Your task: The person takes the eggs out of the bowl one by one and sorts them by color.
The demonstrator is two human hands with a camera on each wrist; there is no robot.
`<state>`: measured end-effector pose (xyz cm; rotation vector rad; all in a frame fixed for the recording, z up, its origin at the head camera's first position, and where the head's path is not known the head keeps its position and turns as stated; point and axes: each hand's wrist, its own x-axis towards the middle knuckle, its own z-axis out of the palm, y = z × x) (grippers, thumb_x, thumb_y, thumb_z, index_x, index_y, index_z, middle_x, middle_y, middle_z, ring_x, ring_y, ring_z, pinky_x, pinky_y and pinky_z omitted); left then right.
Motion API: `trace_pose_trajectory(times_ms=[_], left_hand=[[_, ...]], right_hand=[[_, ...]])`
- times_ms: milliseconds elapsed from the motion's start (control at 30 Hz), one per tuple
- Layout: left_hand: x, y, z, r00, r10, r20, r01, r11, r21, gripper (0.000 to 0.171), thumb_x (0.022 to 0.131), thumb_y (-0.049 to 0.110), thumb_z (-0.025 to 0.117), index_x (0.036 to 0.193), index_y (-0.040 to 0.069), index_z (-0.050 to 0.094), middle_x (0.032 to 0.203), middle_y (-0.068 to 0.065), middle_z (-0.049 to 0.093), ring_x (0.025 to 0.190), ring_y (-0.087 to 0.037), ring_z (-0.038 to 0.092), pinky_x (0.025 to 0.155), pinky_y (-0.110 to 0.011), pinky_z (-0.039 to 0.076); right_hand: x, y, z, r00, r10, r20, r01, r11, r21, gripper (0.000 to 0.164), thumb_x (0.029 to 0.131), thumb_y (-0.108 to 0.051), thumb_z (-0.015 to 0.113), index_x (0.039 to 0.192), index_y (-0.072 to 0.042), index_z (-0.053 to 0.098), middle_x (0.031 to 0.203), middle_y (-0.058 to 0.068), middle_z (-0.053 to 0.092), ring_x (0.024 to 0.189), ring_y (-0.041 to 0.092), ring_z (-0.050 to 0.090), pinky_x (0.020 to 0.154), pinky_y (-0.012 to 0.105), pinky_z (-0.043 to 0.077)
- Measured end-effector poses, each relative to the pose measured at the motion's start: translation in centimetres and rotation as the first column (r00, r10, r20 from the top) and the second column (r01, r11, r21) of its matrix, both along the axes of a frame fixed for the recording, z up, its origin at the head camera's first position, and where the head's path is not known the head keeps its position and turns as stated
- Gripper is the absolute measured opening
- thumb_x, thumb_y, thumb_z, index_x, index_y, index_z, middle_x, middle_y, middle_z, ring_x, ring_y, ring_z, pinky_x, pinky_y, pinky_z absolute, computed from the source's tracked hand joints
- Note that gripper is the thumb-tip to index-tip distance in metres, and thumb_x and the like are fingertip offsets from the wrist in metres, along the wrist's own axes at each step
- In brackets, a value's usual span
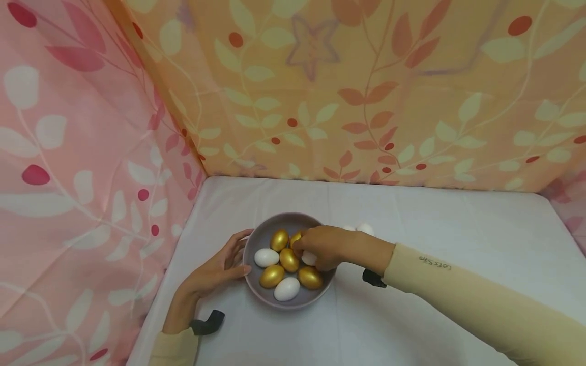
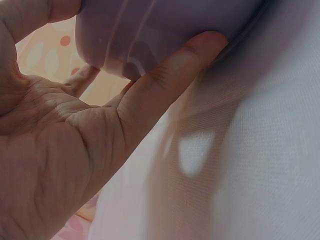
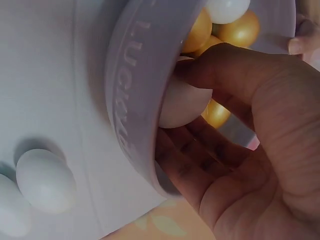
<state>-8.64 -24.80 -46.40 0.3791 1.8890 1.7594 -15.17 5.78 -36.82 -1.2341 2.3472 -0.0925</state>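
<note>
A round mauve-grey bowl on the table holds several golden eggs and a few white ones, among them a white egg near its front. My left hand grips the bowl's left side, thumb at the rim and fingers spread along the outer wall. Inside the bowl's right part, my right hand holds a white egg between thumb and fingers. That hand partly covers a golden egg behind it in the head view.
Two white eggs lie on the white tablecloth to the right of the bowl, partly behind my right wrist in the head view. A pink patterned curtain hangs at the left and a yellow-orange one behind the table.
</note>
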Motion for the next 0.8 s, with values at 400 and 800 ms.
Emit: trace_pose_trajectory(times_ms=[400, 800], left_hand=[[-0.1, 0.1, 0.1, 1.000, 0.000, -0.015, 0.000, 1.000, 0.027, 0.084, 0.096, 0.001, 0.062, 0.159, 0.030, 0.015, 0.164, -0.011, 0.024, 0.153, -0.039, 0.020, 0.105, -0.018, 0.044], [-0.1, 0.0, -0.4, 1.000, -0.019, -0.024, 0.020, 0.999, 0.036, 0.082, 0.097, 0.002, 0.061, 0.159, 0.029, 0.015, 0.164, -0.012, 0.023, 0.153, -0.041, 0.019, 0.105, -0.020, 0.044]], right_hand=[[-0.5, 1.5, 1.0, 0.997, -0.043, 0.070, 0.055, 0.983, -0.173, 0.040, 0.080, -0.007, 0.074, 0.117, -0.018, 0.067, 0.113, -0.001, 0.061, 0.095, 0.015, 0.057, 0.090, 0.034, 0.050], [-0.4, 3.9, 0.9, 0.989, -0.110, 0.098, 0.139, 0.921, -0.364, 0.039, 0.086, -0.014, 0.070, 0.123, -0.021, 0.063, 0.113, -0.005, 0.060, 0.094, 0.014, 0.058, 0.087, 0.030, 0.049]])
